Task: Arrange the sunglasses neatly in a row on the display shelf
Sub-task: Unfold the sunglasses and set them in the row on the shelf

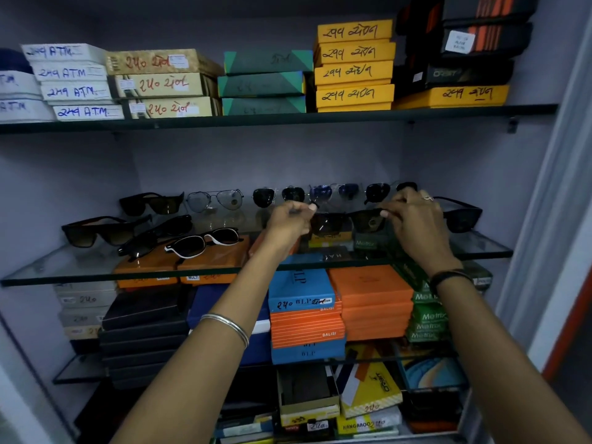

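Note:
Both hands hold one dark pair of sunglasses (347, 221) just above the middle glass shelf (96, 273). My left hand (290, 224) pinches its left end and my right hand (416, 219) pinches its right end. Behind it, a back row runs along the wall: a black thick-framed pair (152, 203), a clear grey aviator pair (215, 200), a dark aviator pair (278, 196), a blue-lens pair (334, 191) and another dark pair (378, 191). At the left front lie loose pairs: a brown-lens pair (96, 233), a black pair (153, 238) and a white-rimmed pair (205, 242). A black pair (461, 216) sits at the right.
The upper shelf (288, 118) carries stacked white, gold, green, yellow and black boxes. Under the glass shelf stand piles of orange boxes (371, 299), blue boxes (301, 290), green boxes (426, 315) and black boxes (144, 328). The cabinet's right wall (544, 219) is close to my right arm.

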